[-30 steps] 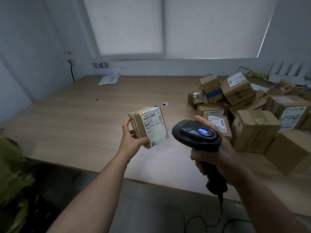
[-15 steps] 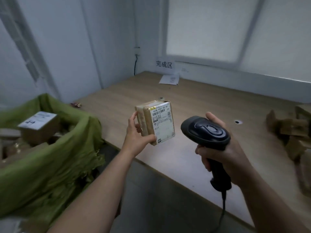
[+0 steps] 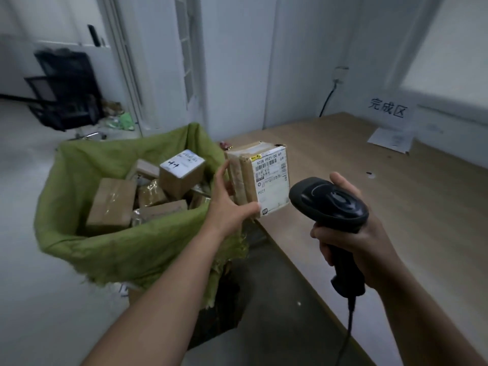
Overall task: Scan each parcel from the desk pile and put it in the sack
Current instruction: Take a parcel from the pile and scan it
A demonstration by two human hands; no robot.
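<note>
My left hand grips a small taped cardboard parcel upright, its white barcode label facing me. It hangs over the desk's left corner, just right of the green sack. The sack stands open on the floor and holds several brown parcels. My right hand is closed around the handle of a black corded barcode scanner, held right of the parcel with its head level with the label. The desk pile is out of view.
The wooden desk stretches right and back to the wall. A white sheet lies under a wall sign near the far edge. A black rack stands in the room behind the sack. The scanner cord hangs down past the desk edge.
My view has swung left: the desk pile has left the frame and the sack has come fully into view. The parcel and scanner stay held in front of me, now beside the sack.
</note>
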